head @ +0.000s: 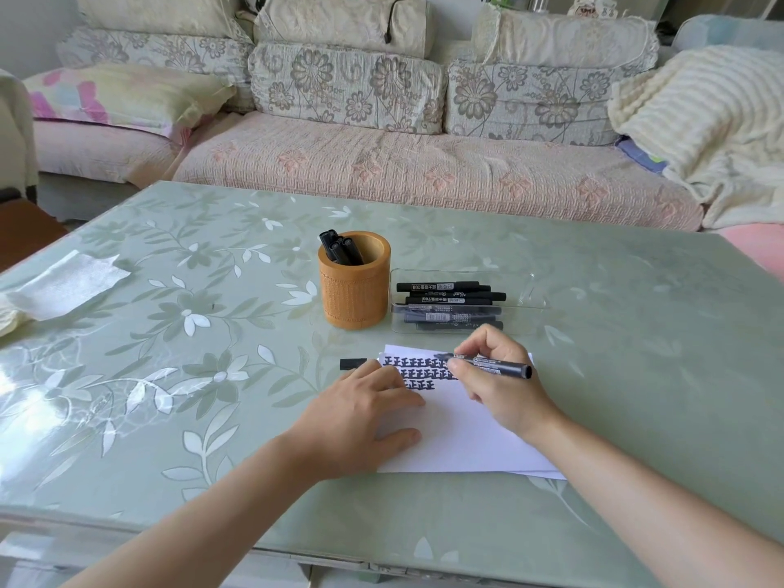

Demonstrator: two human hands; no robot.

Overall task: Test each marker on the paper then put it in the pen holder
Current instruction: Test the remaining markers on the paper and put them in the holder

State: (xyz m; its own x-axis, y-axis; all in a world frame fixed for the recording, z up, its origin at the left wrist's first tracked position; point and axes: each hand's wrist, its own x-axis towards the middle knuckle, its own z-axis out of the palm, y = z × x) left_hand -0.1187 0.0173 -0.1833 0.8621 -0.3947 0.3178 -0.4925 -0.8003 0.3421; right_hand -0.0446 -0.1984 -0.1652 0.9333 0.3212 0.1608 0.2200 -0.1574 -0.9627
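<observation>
A white paper [458,435] lies on the table, its top rows filled with black marks. My right hand [498,384] grips an uncapped black marker [496,363], tip pointing left over the marks. My left hand [360,418] lies flat on the paper's left side, fingers straight. The marker's black cap [352,363] lies on the table just left of the paper. Behind it stands an orange pen holder [355,286] with several black markers [339,248] inside. To its right a clear plastic box [466,301] holds several more black markers.
A folded white cloth [63,286] lies at the table's left edge. The green floral table [191,333] has a glossy cover. A sofa with cushions [382,163] runs behind the table, and a cream blanket [712,120] hangs at the right.
</observation>
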